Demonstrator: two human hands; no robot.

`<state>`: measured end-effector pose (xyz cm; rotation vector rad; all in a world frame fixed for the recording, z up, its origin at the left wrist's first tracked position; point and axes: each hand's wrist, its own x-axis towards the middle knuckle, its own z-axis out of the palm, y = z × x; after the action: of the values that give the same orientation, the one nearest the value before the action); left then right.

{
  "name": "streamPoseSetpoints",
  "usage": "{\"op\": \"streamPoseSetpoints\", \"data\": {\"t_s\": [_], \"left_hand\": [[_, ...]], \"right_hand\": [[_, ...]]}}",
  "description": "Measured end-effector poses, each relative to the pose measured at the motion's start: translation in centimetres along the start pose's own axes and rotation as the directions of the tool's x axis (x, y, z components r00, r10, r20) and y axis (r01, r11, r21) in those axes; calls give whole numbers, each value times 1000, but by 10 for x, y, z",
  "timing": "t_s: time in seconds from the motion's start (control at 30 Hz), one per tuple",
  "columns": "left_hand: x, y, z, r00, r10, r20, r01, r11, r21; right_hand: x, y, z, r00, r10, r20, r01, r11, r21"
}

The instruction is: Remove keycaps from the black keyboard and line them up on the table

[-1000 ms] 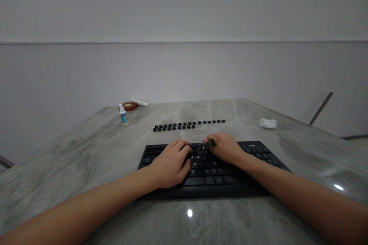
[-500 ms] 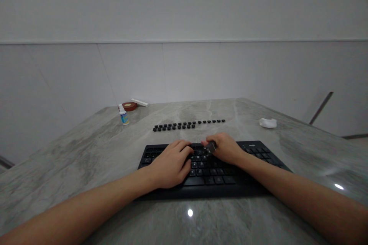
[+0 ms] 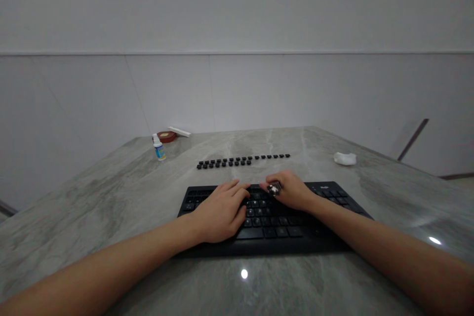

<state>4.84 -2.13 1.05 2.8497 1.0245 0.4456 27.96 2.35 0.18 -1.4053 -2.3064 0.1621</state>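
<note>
A black keyboard [image 3: 266,248] lies in front of me, and round shiny spots show in its middle where keycaps are off. My left hand [image 3: 224,211] rests on the left half of it, fingers stretched forward and a little bent, holding nothing that I can see. Over the upper middle keys, my right hand [image 3: 292,190] is closed around a short dark tool [image 3: 274,188] with a shiny end. The tool's far end is hidden by my fingers, so its kind is unclear. Beyond the keyboard, black keycaps [image 3: 224,163] stand in two rows.
A white spray bottle with a blue and yellow label [image 3: 159,149] stands at the back left. Behind it are a reddish-brown box [image 3: 167,137] and a white strip [image 3: 179,131]. A crumpled white tissue [image 3: 345,159] lies right on the grey marbled table [image 3: 111,202].
The tool in my right hand has tilted, its shiny end now turned more toward me. My left hand stays nearly in place on the keyboard.
</note>
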Motion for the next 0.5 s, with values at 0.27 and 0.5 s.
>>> {"op": "streamPoseSetpoints", "data": {"t_s": [0.27,0.5], "left_hand": [[4,-2,-3,996,14,84,-14,1000,0],[7,-3,-4,996,14,85,-14,1000,1]], "right_hand": [[-2,-2,0,986,31,-164,-34,999,-10],[-4,-3,1,985,37,-166,-31,999,41]]}}
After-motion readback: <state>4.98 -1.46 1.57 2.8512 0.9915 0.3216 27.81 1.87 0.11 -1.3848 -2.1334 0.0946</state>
